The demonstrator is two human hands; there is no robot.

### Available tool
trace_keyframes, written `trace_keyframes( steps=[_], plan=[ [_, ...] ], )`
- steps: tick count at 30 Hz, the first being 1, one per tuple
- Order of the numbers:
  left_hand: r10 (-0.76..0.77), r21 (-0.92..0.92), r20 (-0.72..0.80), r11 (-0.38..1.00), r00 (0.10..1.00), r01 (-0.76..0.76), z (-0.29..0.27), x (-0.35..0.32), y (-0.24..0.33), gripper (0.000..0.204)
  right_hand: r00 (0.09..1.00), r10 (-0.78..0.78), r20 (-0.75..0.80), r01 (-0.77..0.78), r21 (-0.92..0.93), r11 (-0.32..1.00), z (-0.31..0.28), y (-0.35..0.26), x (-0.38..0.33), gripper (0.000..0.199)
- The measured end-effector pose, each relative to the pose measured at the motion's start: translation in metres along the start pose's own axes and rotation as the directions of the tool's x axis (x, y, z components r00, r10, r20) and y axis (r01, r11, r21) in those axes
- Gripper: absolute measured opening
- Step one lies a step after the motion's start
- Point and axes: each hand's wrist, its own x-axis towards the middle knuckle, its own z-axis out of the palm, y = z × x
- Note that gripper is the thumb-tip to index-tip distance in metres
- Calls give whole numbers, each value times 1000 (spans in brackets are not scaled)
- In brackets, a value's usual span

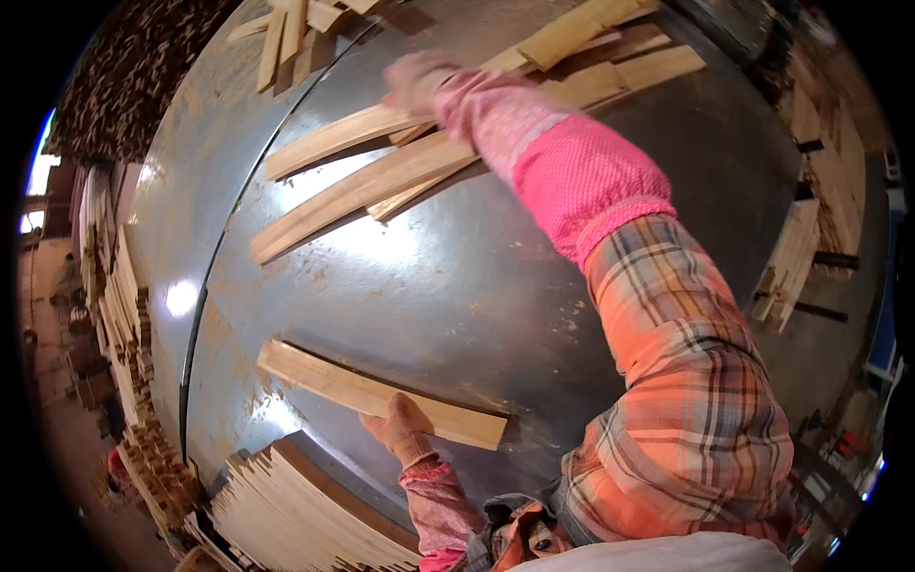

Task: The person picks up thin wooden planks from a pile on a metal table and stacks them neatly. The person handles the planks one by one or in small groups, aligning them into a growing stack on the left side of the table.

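My left hand [396, 428] grips a short, flat wooden strip [334, 372] at its near long edge, thumb on top and fingers partly hidden. The strip lies low over the near part of a grey metal table [419, 315]. My right arm, in a plaid sleeve and pink cuff cover, stretches far forward. At its end my right hand [416, 84] is smeared by motion, so its fingers cannot be made out. Just below it is a long wooden strip [329, 140], and another long strip [334, 205] lies nearer, slanting across the metal.
More strips [581, 30] are heaped at the far right of the table. Another loose group [281, 43] lies at the far left, past a dark seam [250, 181]. A tight stack of boards [286, 505] stands at the near left. Timber piles [133, 76] line the surroundings.
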Motion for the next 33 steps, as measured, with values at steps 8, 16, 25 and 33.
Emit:
trace_keyframes(
  steps=[8, 16, 25, 33],
  plan=[
    [-17, 100, 45, 995, 999, 12, -6, 13, 3, 68, 923, 361, 135, -348, -111, 931, 70, -19, -68, 75],
    [47, -28, 331, 999, 942, -40, -6, 17, -3, 33, 880, 351, 319, -399, 96, 912, 59, -124, -249, 62],
    [-15, 530, 56, 848, 998, -17, -113, -38, 19, 67, 903, 162, 397, -228, 123, 966, 42, -215, -394, 86],
    [-72, 374, 95, 927, 993, 32, -178, -69, 31, 55, 944, 46, 328, -218, 510, 832, 53, -310, -475, 71]
  ],
)
